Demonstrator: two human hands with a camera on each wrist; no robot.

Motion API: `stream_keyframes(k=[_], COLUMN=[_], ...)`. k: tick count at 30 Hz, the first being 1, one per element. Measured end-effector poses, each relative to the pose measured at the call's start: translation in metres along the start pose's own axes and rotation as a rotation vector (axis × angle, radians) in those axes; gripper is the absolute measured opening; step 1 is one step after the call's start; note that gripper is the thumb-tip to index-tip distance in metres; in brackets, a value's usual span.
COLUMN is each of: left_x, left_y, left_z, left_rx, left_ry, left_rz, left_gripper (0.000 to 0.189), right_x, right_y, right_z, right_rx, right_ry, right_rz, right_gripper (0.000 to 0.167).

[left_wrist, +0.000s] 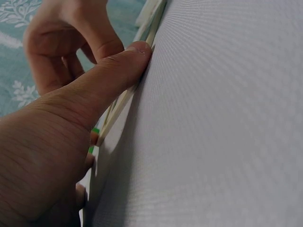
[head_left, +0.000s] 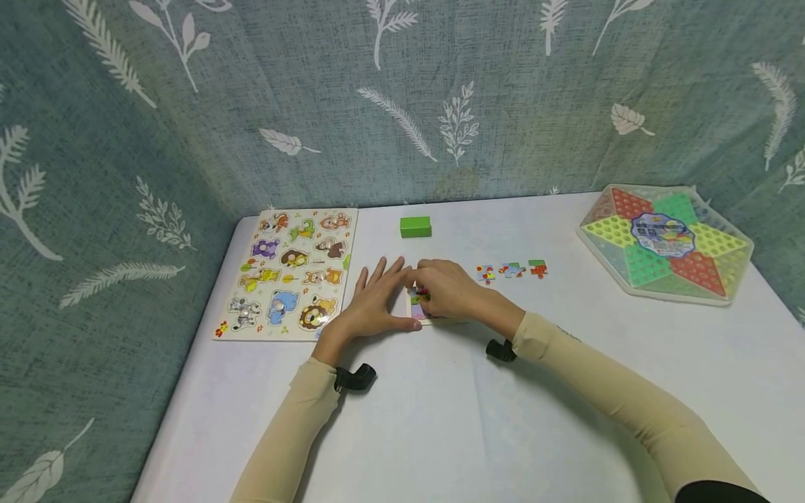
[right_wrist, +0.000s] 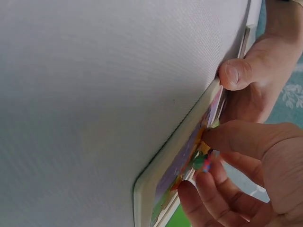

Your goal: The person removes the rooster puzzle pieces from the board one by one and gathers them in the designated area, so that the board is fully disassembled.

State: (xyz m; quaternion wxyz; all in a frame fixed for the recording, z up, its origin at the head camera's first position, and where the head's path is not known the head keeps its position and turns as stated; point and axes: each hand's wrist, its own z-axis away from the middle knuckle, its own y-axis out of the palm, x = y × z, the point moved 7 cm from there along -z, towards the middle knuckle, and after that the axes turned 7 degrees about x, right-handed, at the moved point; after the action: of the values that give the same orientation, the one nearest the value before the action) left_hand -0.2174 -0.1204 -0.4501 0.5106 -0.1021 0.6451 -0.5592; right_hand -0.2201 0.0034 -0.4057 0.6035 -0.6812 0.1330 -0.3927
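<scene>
Leaf-printed blue-green cloth (head_left: 522, 133) hangs behind a white-covered table (head_left: 415, 433), where a small framed jigsaw board (right_wrist: 144, 194) lies flat. At that board's left side the left hand (head_left: 376, 302) spreads its fingers, thumb on the near edge; over the board, close by, the right hand (head_left: 454, 288) pinches a small colourful jigsaw piece (right_wrist: 207, 161). Right of the jigsaw board lie three loose pieces (head_left: 512, 270), then, farther right, a hexagonal Chinese checkers set (head_left: 663, 237); behind it, a green block (head_left: 416, 227); left of it, an animal puzzle board (head_left: 267, 334).
</scene>
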Motion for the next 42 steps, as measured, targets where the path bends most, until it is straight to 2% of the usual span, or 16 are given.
stream_keyframes(k=[5, 11, 20, 28, 30, 37, 42], left_x=[-0.001, 0.0, 0.001, 0.0, 0.0, 0.001, 0.001], left_y=[0.0, 0.0, 0.001, 0.0, 0.001, 0.001, 0.001], left_z=[0.0, -0.001, -0.002, -0.001, -0.001, -0.001, -0.001], left_rx=[-0.005, 0.001, 0.005, -0.011, -0.013, -0.009, -0.007], left_ry=[0.002, -0.011, -0.029, -0.006, -0.004, -0.014, -0.014], left_rz=[0.003, -0.009, -0.015, -0.007, -0.007, -0.012, -0.027], left_gripper=[0.102, 0.102, 0.105, 0.105, 0.105, 0.104, 0.107], right_x=[0.001, 0.002, 0.0, 0.002, 0.001, -0.004, -0.01], right_y=[0.0, -0.001, -0.001, -0.003, -0.003, -0.012, -0.024], right_z=[0.002, 0.003, 0.005, 0.006, 0.006, 0.013, 0.024], right_rx=[-0.002, -0.048, -0.1, -0.139, -0.133, -0.089, -0.075], right_ry=[0.003, 0.0, 0.028, 0.036, 0.039, 0.061, 0.054], right_rz=[0.007, 0.006, 0.009, 0.023, 0.006, -0.179, -0.159], right_gripper=[0.032, 0.041, 0.037, 0.033, 0.031, 0.029, 0.031])
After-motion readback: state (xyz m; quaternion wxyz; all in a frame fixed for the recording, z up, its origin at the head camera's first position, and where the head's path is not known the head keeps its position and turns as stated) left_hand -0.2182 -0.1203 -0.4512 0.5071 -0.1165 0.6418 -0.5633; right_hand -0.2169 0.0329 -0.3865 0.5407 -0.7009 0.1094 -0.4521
